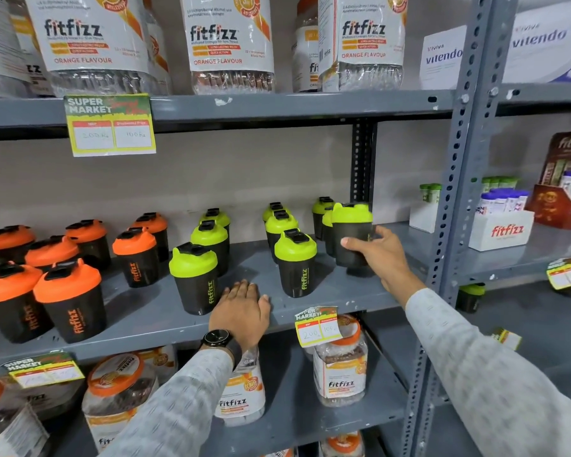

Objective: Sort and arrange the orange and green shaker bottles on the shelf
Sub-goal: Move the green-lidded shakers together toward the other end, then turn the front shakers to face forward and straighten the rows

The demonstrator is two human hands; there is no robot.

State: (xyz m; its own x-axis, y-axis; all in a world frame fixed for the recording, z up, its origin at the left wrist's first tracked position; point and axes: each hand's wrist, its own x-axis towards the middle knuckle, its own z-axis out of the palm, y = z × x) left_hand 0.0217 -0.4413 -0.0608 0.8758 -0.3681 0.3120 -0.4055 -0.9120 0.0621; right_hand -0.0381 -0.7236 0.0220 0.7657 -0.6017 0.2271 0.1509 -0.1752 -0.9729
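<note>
- Two colours share the middle shelf (327,293): the orange bottles (70,300) stand grouped at the left, the green bottles (295,262) in short rows running back from the middle to the right.
- My right hand (381,255) is closed around the dark body of the green bottle at the far right (351,234), thumb on the near face, the other fingers curled round the far side; whether its base is on the shelf or just off it I cannot tell.
- My left hand (241,308) holds nothing. It lies flat, fingers loosely spread, on the front of the shelf just beside the front green bottle (195,278), not touching it as far as I can see.
- I judge these bottles to be empty plastic: light, stiff, unlikely to crack from a small knock.
- The smooth body tapers toward the base, so a loose grip could slide. I would take hold at the middle of the body or a little higher, under the lid.
- I would keep off the black flip cap (297,237), which may pop open.
- Being light and narrow-footed, a bottle would probably tip if nudged, and the rows are close.
</note>
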